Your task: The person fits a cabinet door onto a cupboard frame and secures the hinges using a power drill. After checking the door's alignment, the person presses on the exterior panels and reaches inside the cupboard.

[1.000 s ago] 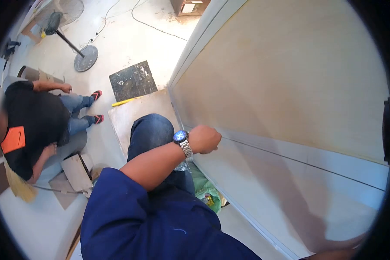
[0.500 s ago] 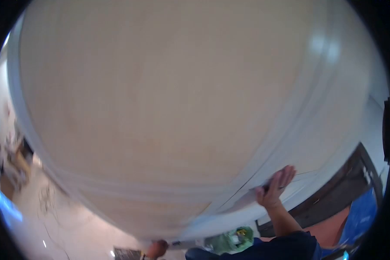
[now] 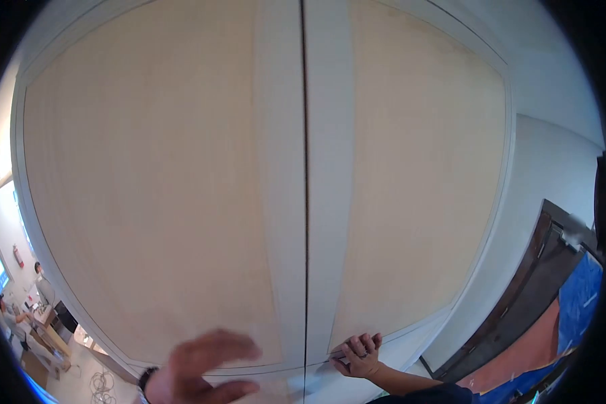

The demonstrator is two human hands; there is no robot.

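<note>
Two tall cabinet doors stand in front of me, each with a pale wood panel and light grey borders: the left door and the right door. A dark narrow gap runs between them. My left hand, blurred, is low before the left door, its thumb apart from its fingers and nothing visible in it. Near the right door's lower edge, my right hand rests with bent fingers round something small and dark that I cannot make out.
At the far left, two people are near a wooden table. Looped cable lies on the floor. A red extinguisher hangs on the wall. At right are a dark door and blue sheeting.
The view has swung, and both doors and their gap now show upright. My left hand has risen from the bottom edge to before the left door. My right hand appears lower and further left.
</note>
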